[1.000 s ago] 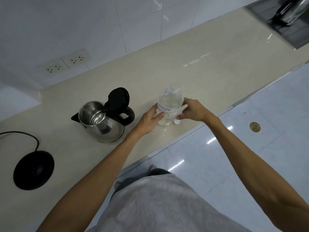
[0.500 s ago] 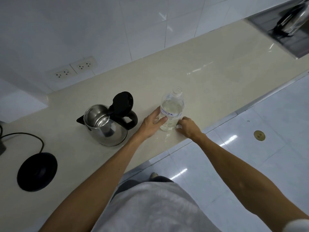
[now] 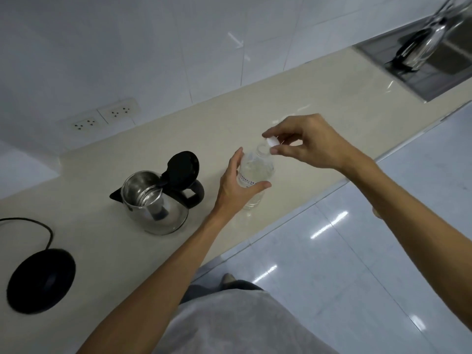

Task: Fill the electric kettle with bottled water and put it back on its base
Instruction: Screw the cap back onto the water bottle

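Clear bottle upright near the bench front edge, gripped by left hand.
Right hand pinches white cap at bottle mouth; open kettle stands left, base far left.

The kettle has a polished metal body that mirrors the light, with a matt black plastic lid and handle. The bottle is clear, thin plastic with a white plastic cap. The base at near left is matt black plastic. The counter is smooth, pale stone with a soft sheen. Wall and floor tiles are glossy. The sink at far right is brushed metal.
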